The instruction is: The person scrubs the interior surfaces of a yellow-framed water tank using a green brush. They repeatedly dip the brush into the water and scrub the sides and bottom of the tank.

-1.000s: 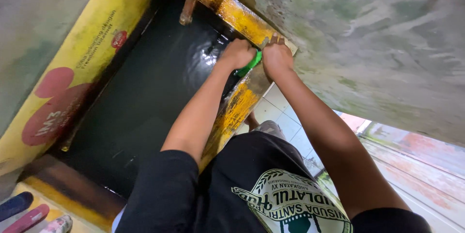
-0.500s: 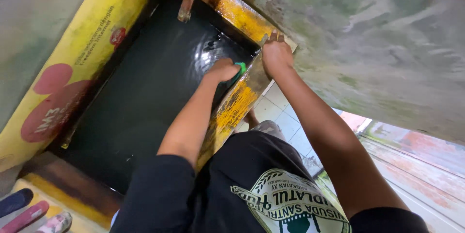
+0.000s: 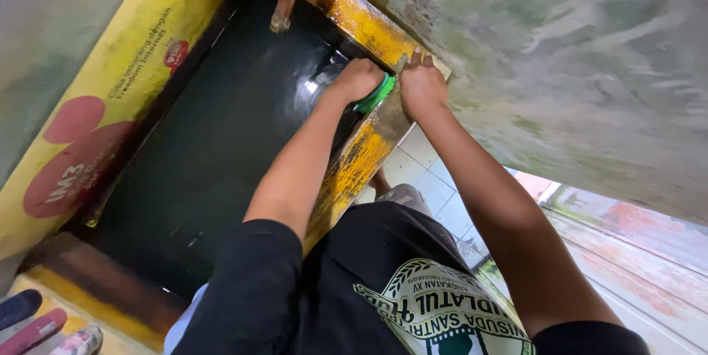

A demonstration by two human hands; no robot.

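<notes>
My left hand (image 3: 359, 78) grips a green scrub pad (image 3: 380, 94) against the wet black panel (image 3: 214, 141); soft, light, slippery, best pinched edgewise. My right hand (image 3: 420, 86) clasps the yellow frame (image 3: 354, 16).

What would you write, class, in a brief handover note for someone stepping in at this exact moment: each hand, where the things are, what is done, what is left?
Left hand: pressing a green scrubbing pad against the wet dark glass panel, near its upper corner.
Right hand: gripping the yellow frame beside it.
Done: the glass around the pad shines wet.
Left: the lower part of the panel looks duller, likely unscrubbed.
</notes>
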